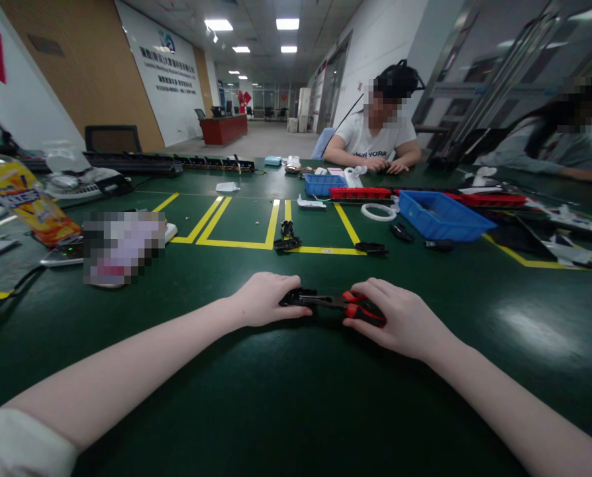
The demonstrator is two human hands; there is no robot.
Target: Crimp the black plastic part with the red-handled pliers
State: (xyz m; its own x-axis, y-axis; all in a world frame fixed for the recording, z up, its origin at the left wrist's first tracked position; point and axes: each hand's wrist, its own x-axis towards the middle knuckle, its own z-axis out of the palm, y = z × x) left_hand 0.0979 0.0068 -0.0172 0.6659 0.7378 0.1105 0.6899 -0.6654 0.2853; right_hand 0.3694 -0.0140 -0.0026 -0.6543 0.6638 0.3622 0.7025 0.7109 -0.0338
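Observation:
My left hand (271, 299) pinches a small black part (296, 297) between thumb and fingers, low over the green table. From the right, my right hand (398, 318) is wrapped round the red and black handles of a pair of pliers (326, 301). The jaws of the pliers point left and reach the black part; whether they grip it is too small to tell. Farther off, near the yellow tape, lie several more black parts (287, 244), among them a flat one (372, 248).
A blue bin (442, 215) stands right of a white tape roll (378, 212), with a smaller blue bin (324, 184) behind. At left are a blurred-out object (127, 248) and a yellow bottle (28, 199). Two people sit across the table (296, 397).

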